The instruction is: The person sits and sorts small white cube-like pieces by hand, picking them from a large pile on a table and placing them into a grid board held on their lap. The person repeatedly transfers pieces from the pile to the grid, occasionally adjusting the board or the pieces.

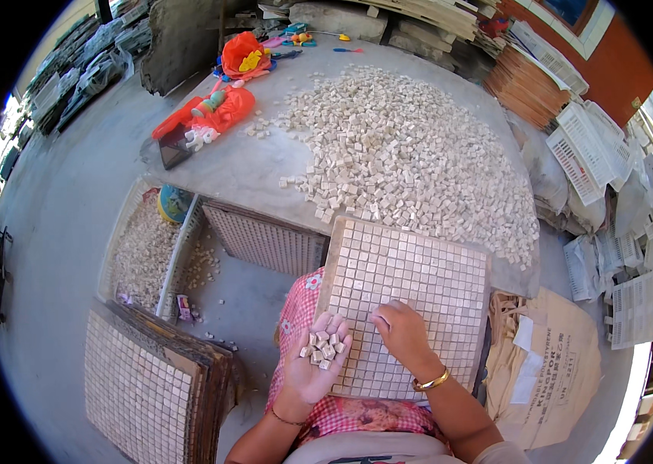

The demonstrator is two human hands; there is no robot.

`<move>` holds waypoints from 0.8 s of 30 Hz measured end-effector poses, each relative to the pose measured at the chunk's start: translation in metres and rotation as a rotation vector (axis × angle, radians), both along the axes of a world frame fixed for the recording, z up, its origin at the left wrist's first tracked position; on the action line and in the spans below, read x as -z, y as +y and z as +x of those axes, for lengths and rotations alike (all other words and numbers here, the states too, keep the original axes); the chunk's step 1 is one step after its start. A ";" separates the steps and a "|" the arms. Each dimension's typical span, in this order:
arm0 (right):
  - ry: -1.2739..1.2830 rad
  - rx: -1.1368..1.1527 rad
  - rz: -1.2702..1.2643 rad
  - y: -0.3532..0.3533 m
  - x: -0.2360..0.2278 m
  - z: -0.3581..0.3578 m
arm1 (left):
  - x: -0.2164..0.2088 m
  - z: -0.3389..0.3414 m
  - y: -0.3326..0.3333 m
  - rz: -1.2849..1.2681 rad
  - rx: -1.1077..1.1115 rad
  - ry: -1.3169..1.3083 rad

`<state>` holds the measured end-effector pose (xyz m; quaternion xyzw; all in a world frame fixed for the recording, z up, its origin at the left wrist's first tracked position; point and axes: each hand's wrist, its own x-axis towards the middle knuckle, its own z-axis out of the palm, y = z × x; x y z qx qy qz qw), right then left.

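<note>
My left hand (316, 360) is turned palm up, cupped around several small beige stone mosaic tiles (322, 349). Just to its right, my right hand (402, 331) has its fingers pinched together over a square grid board (411, 267) filled with rows of similar tiles. Whatever may be between those fingertips is hidden. The board leans across my lap, its far edge against the low grey table (265, 166). A gold bangle (430, 380) circles my right wrist.
A big heap of loose tiles (411, 147) spreads over the table. To the left stand a white crate (119, 224) of tiles and a stack of filled boards (137, 383). A brown paper sack (550, 371) lies at right; red bags (222, 108) and toys sit far left on the table.
</note>
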<state>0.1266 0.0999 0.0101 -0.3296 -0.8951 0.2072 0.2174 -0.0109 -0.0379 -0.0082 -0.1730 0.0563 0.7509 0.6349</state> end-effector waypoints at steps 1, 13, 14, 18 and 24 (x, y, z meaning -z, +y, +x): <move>-0.031 -0.017 -0.017 0.002 -0.002 0.003 | -0.005 0.003 0.003 -0.013 0.024 -0.003; 0.127 -0.290 -0.272 -0.043 -0.045 0.019 | -0.010 0.028 0.009 0.011 0.184 0.212; 0.134 -0.270 -0.311 -0.044 -0.042 0.021 | -0.009 0.031 0.008 0.000 0.211 0.217; 0.169 -0.184 -0.449 -0.037 -0.041 0.028 | -0.019 0.039 0.008 -0.108 0.275 0.270; 0.223 0.096 -0.706 -0.012 -0.045 0.045 | -0.012 0.040 0.007 -0.067 0.242 0.185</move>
